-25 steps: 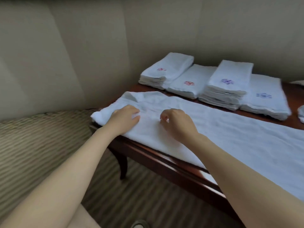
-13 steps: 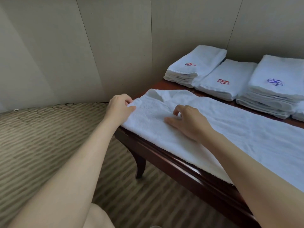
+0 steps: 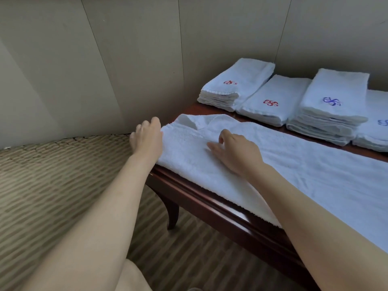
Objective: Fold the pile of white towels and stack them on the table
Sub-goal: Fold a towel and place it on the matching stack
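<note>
A long white towel (image 3: pixel 304 171) lies flat along the front of the dark wooden table (image 3: pixel 220 213), folded into a narrow strip. My left hand (image 3: pixel 147 137) is at the strip's left end, fingers curled on the towel's edge just past the table corner. My right hand (image 3: pixel 237 150) rests palm down on the towel a little to the right, fingers spread and pressing the cloth. Behind the strip stand folded white towel stacks: one with a red emblem (image 3: pixel 235 85), a lower one with a red emblem (image 3: pixel 273 101), and a taller one with a blue emblem (image 3: pixel 331 101).
Another folded towel with a blue emblem (image 3: pixel 375 131) is cut off at the right edge. Beige wall panels (image 3: pixel 136 59) close in behind and left of the table. Striped carpet (image 3: pixel 52 185) covers the floor, and a curved table leg (image 3: pixel 172 213) stands below the corner.
My left hand slid left off the top of the towel to its end edge. My right hand flattened and moved slightly right. The view shifted left, moving the stacks to the right.
</note>
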